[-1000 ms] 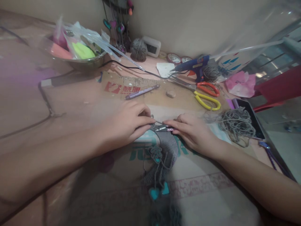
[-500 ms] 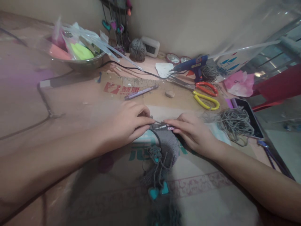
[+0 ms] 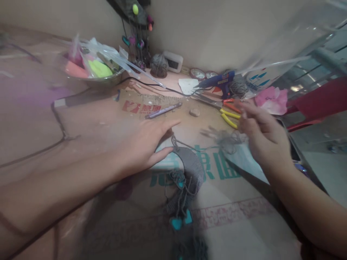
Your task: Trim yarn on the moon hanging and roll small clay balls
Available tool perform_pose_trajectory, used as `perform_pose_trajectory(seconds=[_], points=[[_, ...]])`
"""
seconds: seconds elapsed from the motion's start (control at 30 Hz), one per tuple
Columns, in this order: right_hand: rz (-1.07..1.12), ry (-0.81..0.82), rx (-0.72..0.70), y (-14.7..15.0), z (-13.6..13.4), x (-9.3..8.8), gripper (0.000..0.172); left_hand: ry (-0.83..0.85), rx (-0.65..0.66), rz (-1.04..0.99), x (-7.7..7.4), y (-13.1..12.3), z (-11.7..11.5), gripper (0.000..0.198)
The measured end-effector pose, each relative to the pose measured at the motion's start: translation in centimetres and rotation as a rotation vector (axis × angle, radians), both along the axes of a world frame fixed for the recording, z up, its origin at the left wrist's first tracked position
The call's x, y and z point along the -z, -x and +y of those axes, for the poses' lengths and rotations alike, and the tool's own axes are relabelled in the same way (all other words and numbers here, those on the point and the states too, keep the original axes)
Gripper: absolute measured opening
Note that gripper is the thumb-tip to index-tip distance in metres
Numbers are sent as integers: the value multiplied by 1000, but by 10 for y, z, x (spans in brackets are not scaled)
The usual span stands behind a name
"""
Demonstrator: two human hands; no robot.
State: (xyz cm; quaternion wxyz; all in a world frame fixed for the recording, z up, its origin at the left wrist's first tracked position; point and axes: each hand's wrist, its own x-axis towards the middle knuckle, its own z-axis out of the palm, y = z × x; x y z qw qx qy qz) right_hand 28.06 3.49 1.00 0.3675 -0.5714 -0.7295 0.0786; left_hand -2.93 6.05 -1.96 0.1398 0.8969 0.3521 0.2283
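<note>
- Crescent of gray yarn [image 3: 193, 162], the piece being worked, lies on printed cardboard [image 3: 238, 195] on a desk [image 3: 29, 133]; its upper end points away from the person.
- Left hand [image 3: 151, 142] rests just left of the crescent's upper end, thumb and forefinger spread wide, thumb tip close to the edge; whether it touches is unclear.
- Right hand [image 3: 267, 137], blurred, is lifted to the right of the crescent and well apart from it, fingers bent; whether it grips anything cannot be told.
- Loose gray yarn [image 3: 230, 142] sits right of the crescent, near the right hand, with a thin strand stretching toward the crescent's upper end.
- Two teal hearts [image 3: 176, 224] lie just below the crescent, toward the person, and a gray yarn rosette [image 3: 177, 177] is at its inner curve.
- Beyond the crescent, toward the wall, are a purple pen [image 3: 164, 110] and a small pale lump [image 3: 194, 112].
- Scissors [image 3: 230, 121] with red and yellow handles lie beyond the crescent to the right, a blue glue gun [image 3: 223, 81] behind them.
- Far left of the crescent stands a bowl [image 3: 94, 81] of bright bagged materials.
</note>
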Motion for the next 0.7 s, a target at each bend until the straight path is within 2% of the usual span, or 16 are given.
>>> perform_pose_trajectory(seconds=[0.13,0.23,0.3,0.37,0.43,0.47,0.57,0.63,0.7], points=[[-265,44,-64,-6,22,15,38,-13,-47,50,-4,2,-4,36],[-387,34,-96,-7,32,29,46,-18,8,73,-4,1,-8,31],[-432,-7,-93,-7,34,30,48,-12,30,51,-3,-1,-10,25],[-392,-74,-94,-4,28,23,42,47,15,2,-6,-4,-13,20],[-260,-73,-129,3,17,9,28,210,-30,-64,-14,-7,-15,16],[-184,-21,-163,8,9,1,23,311,-65,-103,-20,-7,-17,15],[-28,221,-322,28,-14,-20,27,537,-175,-227,-40,-8,-23,17],[20,299,-416,41,-25,-29,27,570,-218,-305,-51,-7,-27,20],[53,299,-441,52,-32,-36,25,580,-231,-362,-61,-8,-30,25]])
